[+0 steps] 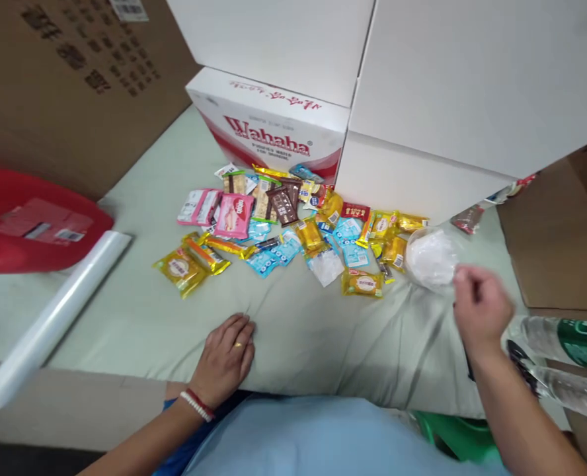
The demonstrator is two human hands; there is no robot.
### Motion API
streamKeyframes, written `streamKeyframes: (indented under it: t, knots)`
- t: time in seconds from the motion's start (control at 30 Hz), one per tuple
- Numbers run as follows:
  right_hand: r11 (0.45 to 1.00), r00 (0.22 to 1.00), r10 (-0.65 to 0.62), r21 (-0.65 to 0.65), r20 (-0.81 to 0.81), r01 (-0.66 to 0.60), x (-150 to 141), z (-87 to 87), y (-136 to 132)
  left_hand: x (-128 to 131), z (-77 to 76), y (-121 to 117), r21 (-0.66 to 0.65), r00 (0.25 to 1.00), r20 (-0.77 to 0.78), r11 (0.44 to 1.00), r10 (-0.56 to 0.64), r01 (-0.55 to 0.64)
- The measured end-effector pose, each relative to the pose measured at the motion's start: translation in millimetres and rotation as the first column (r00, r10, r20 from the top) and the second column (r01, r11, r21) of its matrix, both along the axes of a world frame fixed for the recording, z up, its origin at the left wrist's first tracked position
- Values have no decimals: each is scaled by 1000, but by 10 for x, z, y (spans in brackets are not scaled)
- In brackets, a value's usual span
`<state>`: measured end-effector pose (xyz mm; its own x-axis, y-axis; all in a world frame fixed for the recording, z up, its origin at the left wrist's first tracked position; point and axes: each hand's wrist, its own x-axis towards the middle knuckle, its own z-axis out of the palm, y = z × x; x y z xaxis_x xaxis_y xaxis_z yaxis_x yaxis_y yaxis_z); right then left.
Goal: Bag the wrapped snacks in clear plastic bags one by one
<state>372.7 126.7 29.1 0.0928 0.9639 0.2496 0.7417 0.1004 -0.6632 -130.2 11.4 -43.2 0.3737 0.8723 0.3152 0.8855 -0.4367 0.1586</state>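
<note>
My left hand [227, 357] lies palm down on the pale green cloth [293, 337], its fingers slightly bent and nothing visible in them. Slightly blurred, my right hand [484, 307] is closed in a pinch beside a round clear tub [415, 268] with crumpled white plastic [432, 256] in it. Whatever sits between those fingertips, if anything, is too unclear to make out. In front of both hands spreads a pile of wrapped snacks: yellow packets [180, 270], a pink wafer packet [234, 215], a brown chocolate-coloured packet [282, 205] and light blue sachets [355, 252].
Behind the snacks stand a Wahaha carton [273, 135] and large white boxes [452, 86]. To the left are a brown carton [65, 86], a red plastic object [36, 221] and a white roll [55, 324]. Plastic bottles [584, 340] lie at the right edge.
</note>
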Motion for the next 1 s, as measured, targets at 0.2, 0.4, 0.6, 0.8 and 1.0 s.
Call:
streamKeyframes:
  t: [0.2, 0.4, 0.6, 0.8, 1.0]
  knots:
    - [911, 854, 410, -114, 320, -395, -807, -531, -1431, -403, 177, 158, -140, 987, 157, 988, -39, 61]
    - [930, 789, 360, -128, 498, -343, -733, -628, -1414, -1168, 99, 389, -128, 943, -111, 946, -313, 299]
    - [908, 747, 413, -181, 520, -377, -714, -620, -1413, -1285, 9, 344, -203, 932, -131, 929, -339, 309]
    - [921, 736, 380, -153, 560, -359, -736, -649, -1433, -1174, 39, 282, -258, 977, 14, 944, -212, 208]
    - [925, 737, 359, -112, 574, -363, -726, -657, -1432, -1122, 103, 285, -265, 978, 23, 942, -209, 207]
